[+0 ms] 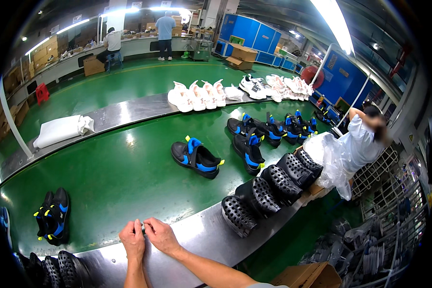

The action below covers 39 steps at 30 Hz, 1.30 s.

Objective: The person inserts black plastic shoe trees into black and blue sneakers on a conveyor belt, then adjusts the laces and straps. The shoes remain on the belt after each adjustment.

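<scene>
My left hand (133,238) and my right hand (162,236) are close together over the near metal edge (197,234) of a green conveyor belt (125,177). Both have their fingers curled in, thumbs near each other. Whatever is between the fingers, if anything, is hidden. Nearest on the belt beyond them, a single black and blue shoe (197,158) with yellow tabs lies toe to the left. To the left stands a pair of black and blue shoes (53,216). Several black perforated shoe-shaped pieces (259,197) stand in a row on the metal edge to my right.
More black and blue shoes (248,152) sit farther right on the belt. White shoes (194,97) and a white roll (65,130) lie on the far metal edge. Black perforated pieces (69,269) stand at lower left. A co-worker (362,137) is at right, near clear plastic (321,156).
</scene>
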Tool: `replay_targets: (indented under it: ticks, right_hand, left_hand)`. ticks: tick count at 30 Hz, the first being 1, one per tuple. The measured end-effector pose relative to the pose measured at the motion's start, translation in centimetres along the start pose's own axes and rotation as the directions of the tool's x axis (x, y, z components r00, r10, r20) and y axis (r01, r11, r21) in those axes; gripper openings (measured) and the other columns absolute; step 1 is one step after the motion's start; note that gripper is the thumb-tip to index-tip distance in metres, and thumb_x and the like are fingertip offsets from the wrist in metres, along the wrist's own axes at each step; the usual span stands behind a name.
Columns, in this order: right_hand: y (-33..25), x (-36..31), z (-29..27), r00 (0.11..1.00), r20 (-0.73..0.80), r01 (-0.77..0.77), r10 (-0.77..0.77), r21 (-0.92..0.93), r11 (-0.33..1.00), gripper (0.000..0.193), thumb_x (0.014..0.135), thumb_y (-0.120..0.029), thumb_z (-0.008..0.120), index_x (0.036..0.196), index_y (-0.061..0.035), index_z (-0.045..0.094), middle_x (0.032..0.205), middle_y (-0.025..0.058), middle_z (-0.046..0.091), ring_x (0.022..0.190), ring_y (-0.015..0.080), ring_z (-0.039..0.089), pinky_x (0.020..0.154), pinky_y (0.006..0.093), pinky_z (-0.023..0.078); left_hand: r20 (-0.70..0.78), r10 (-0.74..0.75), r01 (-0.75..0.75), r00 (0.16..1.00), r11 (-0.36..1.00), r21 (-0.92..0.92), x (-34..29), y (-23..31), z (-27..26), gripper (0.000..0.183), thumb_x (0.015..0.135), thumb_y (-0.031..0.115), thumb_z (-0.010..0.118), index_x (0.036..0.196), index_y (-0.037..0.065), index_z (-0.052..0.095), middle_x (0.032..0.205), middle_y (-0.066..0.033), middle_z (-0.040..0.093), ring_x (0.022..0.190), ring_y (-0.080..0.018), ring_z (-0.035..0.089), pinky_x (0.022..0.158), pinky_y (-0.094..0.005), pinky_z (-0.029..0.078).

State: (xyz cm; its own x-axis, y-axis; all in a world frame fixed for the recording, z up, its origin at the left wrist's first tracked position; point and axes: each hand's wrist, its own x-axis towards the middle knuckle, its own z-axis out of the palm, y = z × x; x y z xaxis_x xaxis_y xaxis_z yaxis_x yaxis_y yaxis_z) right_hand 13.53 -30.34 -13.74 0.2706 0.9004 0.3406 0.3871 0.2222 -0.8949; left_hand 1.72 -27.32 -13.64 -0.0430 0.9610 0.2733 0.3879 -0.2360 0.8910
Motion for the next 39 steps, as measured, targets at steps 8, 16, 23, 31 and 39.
replay_targets:
  ticks: [8,16,23,31,39]
  right_hand:
    - [0.2,0.0,0.0,1.0,-0.002,0.015,-0.015,-0.016,1.0,0.01,0.095,-0.008,0.065,0.103,-0.0015,0.065,0.085,0.0152,0.069,0.074,0.0304,0.068,0.066,0.0386,0.054]
    - [0.2,0.0,0.1,1.0,0.011,0.01,-0.009,-0.019,1.0,0.011,0.095,-0.008,0.064,0.104,-0.0012,0.065,0.087,0.0155,0.069,0.076,0.0317,0.069,0.067,0.0394,0.054]
    - [0.1,0.1,-0.3,1.0,0.013,0.0,0.001,-0.028,1.0,0.012,0.095,-0.009,0.064,0.104,-0.001,0.065,0.087,0.0165,0.07,0.077,0.0324,0.069,0.068,0.0399,0.054]
    - [1.5,0.4,0.9,0.998,0.066,0.014,-0.01,-0.048,0.999,0.014,0.097,-0.015,0.061,0.103,-0.0034,0.063,0.093,0.0204,0.069,0.082,0.0431,0.067,0.07,0.0485,0.054]
    - [1.9,0.0,0.0,0.985,0.025,-0.169,0.169,-0.001,0.986,0.019,0.101,-0.014,0.059,0.108,0.0005,0.069,0.072,0.0075,0.068,0.063,0.0145,0.062,0.064,0.0314,0.052]
  left_hand:
    - [0.006,0.016,-0.016,1.0,1.0,-0.001,0.0,0.0,0.1,0.031,0.101,0.016,0.062,0.075,-0.001,0.06,0.059,-0.0119,0.053,0.054,-0.0165,0.044,0.053,-0.0363,0.039]
    - [0.005,0.022,-0.022,1.0,1.0,0.018,0.1,-0.7,0.1,0.032,0.101,0.016,0.063,0.074,-0.001,0.059,0.058,-0.0121,0.053,0.053,-0.0169,0.044,0.052,-0.0367,0.039]
    - [0.012,0.046,-0.046,0.999,0.998,0.03,0.1,-0.2,0.3,0.032,0.101,0.018,0.063,0.075,-0.002,0.062,0.058,-0.0077,0.052,0.055,-0.0132,0.044,0.052,-0.0345,0.038]
    - [0.114,0.035,-0.018,0.993,0.99,-0.141,0.5,1.9,-1.4,0.014,0.094,0.01,0.064,0.088,-0.001,0.07,0.071,-0.0091,0.061,0.063,-0.0193,0.054,0.061,-0.0345,0.045]
    - [0.253,0.87,-0.511,0.422,0.46,-0.726,-2.0,23.7,-7.6,0.043,0.08,0.003,0.068,0.123,0.002,0.069,0.109,-0.0193,0.067,0.101,-0.0334,0.064,0.088,-0.0444,0.05]
